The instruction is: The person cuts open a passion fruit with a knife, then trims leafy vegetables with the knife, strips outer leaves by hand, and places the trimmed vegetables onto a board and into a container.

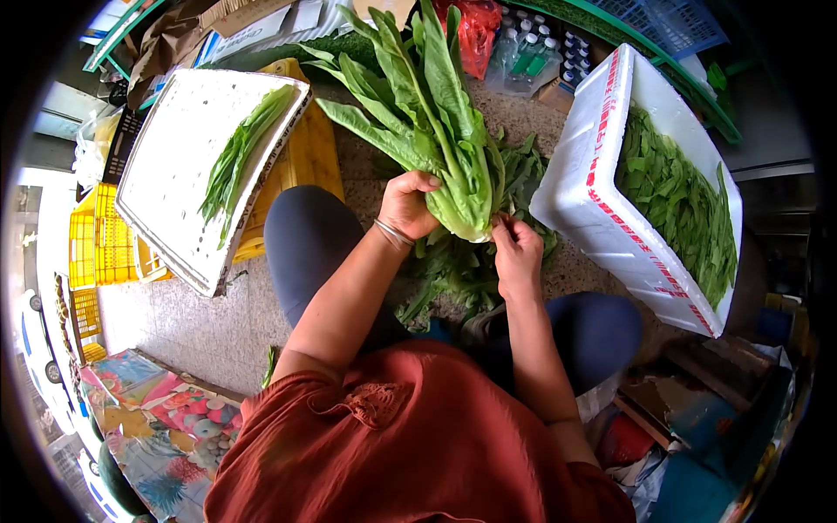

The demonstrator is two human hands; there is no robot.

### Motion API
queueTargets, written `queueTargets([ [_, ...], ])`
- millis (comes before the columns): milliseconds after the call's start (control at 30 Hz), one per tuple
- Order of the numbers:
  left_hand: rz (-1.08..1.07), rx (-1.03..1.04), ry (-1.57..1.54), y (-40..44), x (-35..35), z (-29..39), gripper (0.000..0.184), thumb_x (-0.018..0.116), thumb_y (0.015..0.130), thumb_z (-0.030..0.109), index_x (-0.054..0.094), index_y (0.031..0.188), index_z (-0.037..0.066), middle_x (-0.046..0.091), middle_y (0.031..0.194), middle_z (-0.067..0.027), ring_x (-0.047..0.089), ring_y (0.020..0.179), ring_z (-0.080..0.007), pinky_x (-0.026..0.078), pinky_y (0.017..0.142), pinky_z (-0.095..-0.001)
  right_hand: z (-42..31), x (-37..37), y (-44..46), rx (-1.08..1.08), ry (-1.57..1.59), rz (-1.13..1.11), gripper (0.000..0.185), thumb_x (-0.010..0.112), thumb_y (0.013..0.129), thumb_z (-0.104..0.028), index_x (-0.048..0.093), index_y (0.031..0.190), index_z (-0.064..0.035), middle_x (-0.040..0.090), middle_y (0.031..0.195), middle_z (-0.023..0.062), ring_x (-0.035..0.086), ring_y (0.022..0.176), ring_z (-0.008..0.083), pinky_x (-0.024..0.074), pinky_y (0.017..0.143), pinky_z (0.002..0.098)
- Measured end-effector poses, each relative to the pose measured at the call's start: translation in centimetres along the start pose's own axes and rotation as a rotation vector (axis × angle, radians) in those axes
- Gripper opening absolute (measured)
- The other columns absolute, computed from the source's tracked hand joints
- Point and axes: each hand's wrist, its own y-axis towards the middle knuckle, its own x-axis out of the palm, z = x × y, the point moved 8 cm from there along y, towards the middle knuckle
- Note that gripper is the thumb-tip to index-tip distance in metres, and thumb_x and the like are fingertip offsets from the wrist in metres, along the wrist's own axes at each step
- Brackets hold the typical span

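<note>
A leafy head of lettuce (427,113) with long green leaves is held up in front of me, its pale cut base toward my body. My left hand (408,206) is wrapped round its lower left side, thumb across the stalks. At the base, the fingers of my right hand (516,253) are pinched on the edge of an outer leaf or stem; the exact spot is partly hidden. Loose green leaves (462,275) lie in a heap on the floor below, between my knees.
On the right a white foam box (584,174) holds many green leaves (671,192). A white foam lid (174,166) on a yellow crate (318,148) at left carries a bunch of leaves (248,152). Bottles (532,52) and a red bag (475,39) stand at the back.
</note>
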Motion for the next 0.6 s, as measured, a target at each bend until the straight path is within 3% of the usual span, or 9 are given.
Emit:
queueTargets([
  [100, 0.038, 0.017, 0.067, 0.1, -0.3, -0.1, 0.054, 0.047, 0.062, 0.001, 0.046, 0.115, -0.002, 0.054, 0.109, -0.0168, 0.051, 0.101, -0.0318, 0.036, 0.095, -0.0449, 0.8, -0.7, 0.4, 0.042, 0.016, 0.135, 0.02, 0.056, 0.082, -0.01, 0.06, 0.095, 0.0047, 0.061, 0.079, 0.0028, 0.052, 0.067, 0.0065, 0.0405, 0.059, 0.0197],
  [200, 0.106, 0.057, 0.137, 0.3, -1.1, 0.0, 0.05, 0.048, 0.062, 0.0, 0.047, 0.112, -0.002, 0.055, 0.105, -0.0149, 0.053, 0.098, -0.0303, 0.038, 0.094, -0.044, 2.3, -1.0, 0.8, 0.182, 0.198, 0.22, 0.014, 0.054, 0.084, -0.012, 0.059, 0.091, -0.001, 0.061, 0.077, 0.0033, 0.051, 0.058, 0.0066, 0.0302, 0.041, 0.0216],
  [233, 0.13, 0.079, 0.163, 0.3, -1.3, 0.1, 0.049, 0.049, 0.062, 0.0, 0.048, 0.111, -0.002, 0.056, 0.104, -0.0141, 0.053, 0.097, -0.0297, 0.038, 0.093, -0.0437, 2.8, -1.0, 1.3, 0.183, 0.198, 0.221, 0.014, 0.054, 0.084, -0.012, 0.059, 0.091, -0.001, 0.061, 0.077, 0.0033, 0.051, 0.058, 0.0066, 0.0302, 0.041, 0.0216],
  [333, 0.103, 0.122, 0.122, 0.2, -0.3, 0.4, 0.047, 0.05, 0.063, 0.0, 0.048, 0.11, -0.001, 0.056, 0.102, -0.0133, 0.054, 0.095, -0.0287, 0.04, 0.092, -0.0431, 6.5, -1.3, 2.4, 0.469, 0.575, 0.252, 0.012, 0.052, 0.087, -0.017, 0.056, 0.086, -0.006, 0.06, 0.074, 0.0001, 0.052, 0.057, 0.0077, 0.0269, 0.041, 0.0211],
  [433, 0.104, 0.12, 0.047, 0.3, -0.2, 1.0, 0.047, 0.05, 0.064, 0.0, 0.048, 0.111, 0.001, 0.056, 0.102, -0.012, 0.053, 0.096, -0.0282, 0.04, 0.091, -0.0429, 7.2, -2.6, 2.9, 0.493, 0.374, 0.288, 0.013, 0.053, 0.087, -0.019, 0.055, 0.085, -0.0063, 0.055, 0.069, -0.0015, 0.048, 0.055, 0.0082, 0.0265, 0.042, 0.0212],
  [500, 0.14, 0.158, 0.023, 0.1, -0.3, 1.3, 0.045, 0.05, 0.065, 0.002, 0.048, 0.11, 0.0, 0.056, 0.101, -0.0119, 0.053, 0.097, -0.0282, 0.039, 0.092, -0.0429, 7.5, -3.1, 2.7, 0.485, 0.233, 0.218, 0.015, 0.057, 0.085, -0.021, 0.055, 0.08, -0.0068, 0.057, 0.071, 0.0, 0.049, 0.056, 0.0078, 0.0316, 0.046, 0.0223],
  [567, 0.146, 0.149, 0.041, 0.4, -1.2, 1.2, 0.041, 0.053, 0.068, 0.003, 0.048, 0.109, 0.001, 0.056, 0.102, -0.011, 0.053, 0.096, -0.0274, 0.04, 0.092, -0.0421, 5.6, -3.9, 3.0, 0.249, 0.003, 0.286, 0.019, 0.062, 0.082, -0.021, 0.058, 0.084, -0.0028, 0.062, 0.082, 0.0048, 0.054, 0.066, 0.0075, 0.04, 0.052, 0.0248],
  [600, 0.156, 0.158, 0.102, 0.6, -1.5, 1.1, 0.038, 0.055, 0.07, 0.006, 0.05, 0.107, 0.001, 0.056, 0.101, -0.0108, 0.053, 0.097, -0.0268, 0.038, 0.092, -0.0425, 2.7, -2.9, 2.9, -0.045, -0.011, 0.255, 0.027, 0.067, 0.079, -0.023, 0.06, 0.092, -0.0001, 0.063, 0.091, 0.0062, 0.056, 0.075, 0.0094, 0.0463, 0.063, 0.0269],
])
